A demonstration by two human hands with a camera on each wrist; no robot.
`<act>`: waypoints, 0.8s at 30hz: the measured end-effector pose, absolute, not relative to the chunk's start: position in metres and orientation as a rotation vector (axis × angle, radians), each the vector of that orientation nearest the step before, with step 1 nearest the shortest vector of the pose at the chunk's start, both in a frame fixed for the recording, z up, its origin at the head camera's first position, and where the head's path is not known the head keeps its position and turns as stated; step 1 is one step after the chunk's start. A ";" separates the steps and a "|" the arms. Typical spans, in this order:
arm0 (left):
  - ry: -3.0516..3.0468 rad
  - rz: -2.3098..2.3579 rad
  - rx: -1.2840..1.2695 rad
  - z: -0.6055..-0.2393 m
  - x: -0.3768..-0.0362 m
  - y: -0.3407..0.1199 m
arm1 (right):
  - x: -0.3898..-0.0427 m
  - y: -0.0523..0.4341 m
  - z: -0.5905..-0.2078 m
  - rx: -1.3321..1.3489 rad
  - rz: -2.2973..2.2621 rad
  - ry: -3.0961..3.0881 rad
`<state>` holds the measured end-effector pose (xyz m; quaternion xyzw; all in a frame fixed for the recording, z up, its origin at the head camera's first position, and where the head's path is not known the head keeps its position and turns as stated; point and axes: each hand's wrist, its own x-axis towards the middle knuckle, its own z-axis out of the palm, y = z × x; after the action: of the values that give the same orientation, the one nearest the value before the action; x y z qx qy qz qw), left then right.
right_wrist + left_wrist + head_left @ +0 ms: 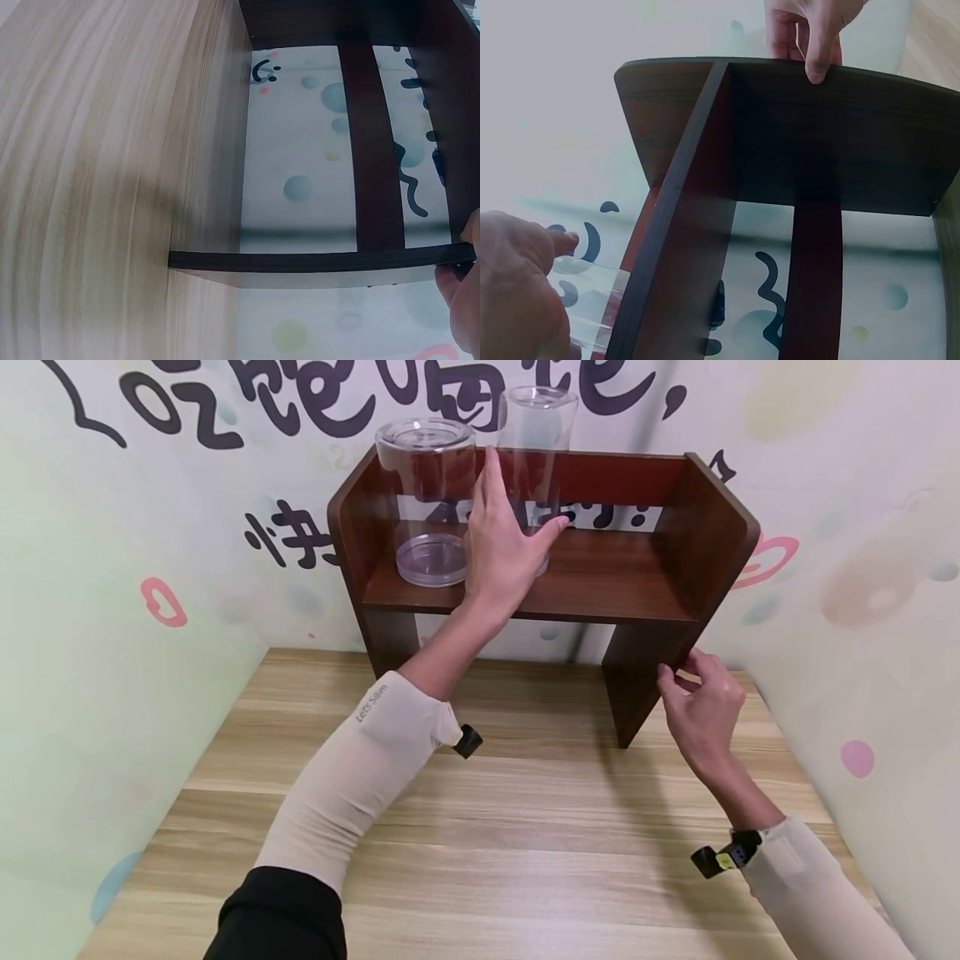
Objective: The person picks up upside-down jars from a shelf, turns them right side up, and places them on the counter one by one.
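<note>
A dark wooden shelf (pixel 600 581) stands on the light wooden table (pixel 525 843), against the wall. On its board are a wide lidded clear jar (pixel 427 502) and, right of it, a taller clear jar (pixel 538 435). My left hand (pixel 517 518) holds the tall jar, with the thumb across its front and the fingers up along its left side. The left wrist view shows a fingertip (pixel 564 241) on the clear jar wall (pixel 592 296). My right hand (pixel 678 667) grips the front edge of the shelf's right side panel (pixel 645 693). Its fingers (pixel 814 45) curl over that edge.
Painted walls with dark lettering close in the table at the back and on both sides. The shelf's right half holds nothing. Bare table top stretches in front of the shelf. The right wrist view shows the shelf panel (pixel 315 262) meeting the table (pixel 90 180).
</note>
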<state>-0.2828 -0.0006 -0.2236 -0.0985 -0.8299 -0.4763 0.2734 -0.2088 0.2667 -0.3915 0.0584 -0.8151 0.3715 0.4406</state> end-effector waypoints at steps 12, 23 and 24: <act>-2.217 -1.232 -0.266 -0.226 -0.289 0.001 | -0.208 0.264 -0.392 0.147 0.908 -2.000; -2.194 -1.229 -0.332 -0.225 -0.279 -0.001 | -0.208 0.264 -0.392 0.153 0.915 -1.998; -2.190 -1.230 -0.339 -0.225 -0.278 0.000 | -0.208 0.264 -0.392 0.153 0.916 -1.999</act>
<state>-0.2783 -0.0004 -0.2246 -0.1278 -0.8245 -0.4630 0.2991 -0.2081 0.2640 -0.3923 0.0617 -0.8090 0.3710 0.4518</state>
